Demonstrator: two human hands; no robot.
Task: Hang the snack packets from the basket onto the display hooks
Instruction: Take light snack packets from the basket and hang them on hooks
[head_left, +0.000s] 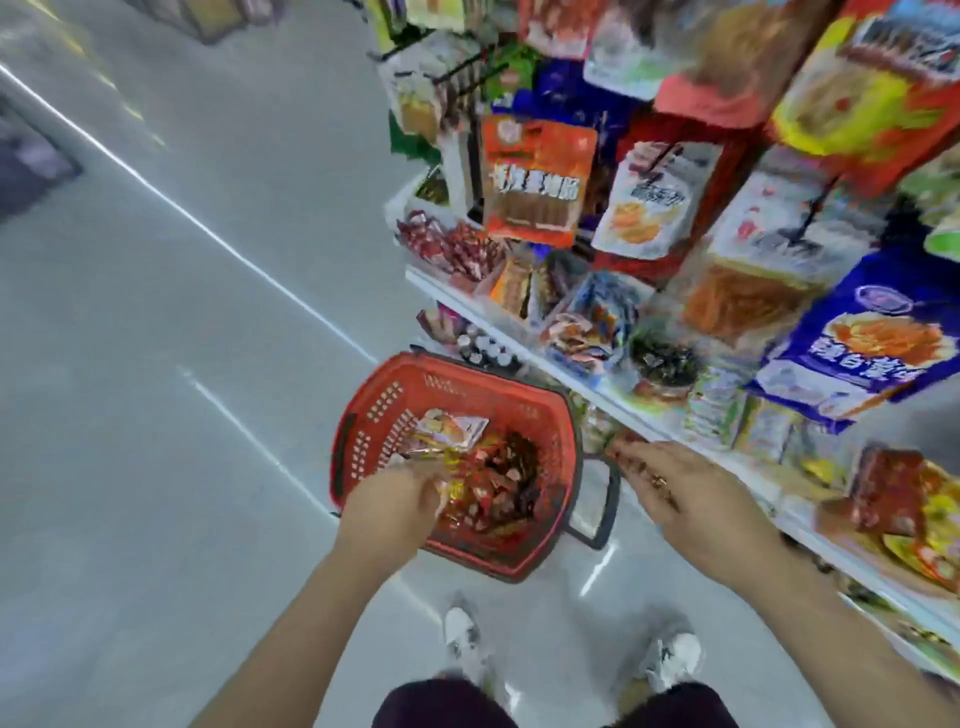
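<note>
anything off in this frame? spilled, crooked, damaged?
Nothing stands out. The red basket sits upright on the floor with the snack packets inside, none spilled. The left hand grips some; the right hand is open beside the shelf. Hanging packets look tilted, likely from the camera angle; the frame is blurred.

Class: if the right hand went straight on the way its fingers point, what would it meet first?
Likely the rim of the red basket, just beyond the right hand; depth is unclear, so it may pass above.

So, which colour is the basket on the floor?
The basket is red, seen in the head view.
</note>
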